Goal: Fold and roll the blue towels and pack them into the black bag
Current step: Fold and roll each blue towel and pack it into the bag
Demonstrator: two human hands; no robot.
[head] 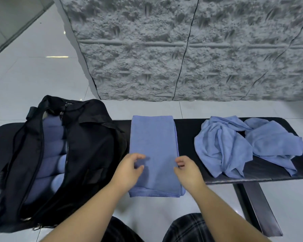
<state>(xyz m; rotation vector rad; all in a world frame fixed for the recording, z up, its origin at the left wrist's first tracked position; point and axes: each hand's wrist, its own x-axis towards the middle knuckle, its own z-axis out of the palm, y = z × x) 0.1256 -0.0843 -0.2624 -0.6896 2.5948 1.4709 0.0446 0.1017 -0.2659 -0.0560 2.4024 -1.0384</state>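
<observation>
- The black bench runs left to right across the shot, with pale floor tiles around it and a rough grey textured wall behind.
- Smack in the middle is the folded towel, a long blue strip lying across the bench, far end at the back edge and near end hanging a bit over the front edge.
- Both hands are on the near half of that strip. Left hand sits on its left edge, fingers loosely curled with thumb and fingertips on the cloth; looks like it's starting to pinch but I honestly can't tell if it has a real grip.
- Right hand is at the right edge, fingers bent onto the layered side of the fold, same story, touching the cloth for sure, a firm hold I can't confirm.
- The hands are apart, one on each side of the strip.
- Black bag sits on the left end of the bench, unzipped and gaping, just beside the folded towel.
- Inside the opening you can see rolled towels stacked in a row, all blue, packed close together.
- Over on the right end there's a crumpled pile of blue towel and another loose towel right next to it, touching or overlapping.
- Dark plaid trousers show at the bottom.
</observation>
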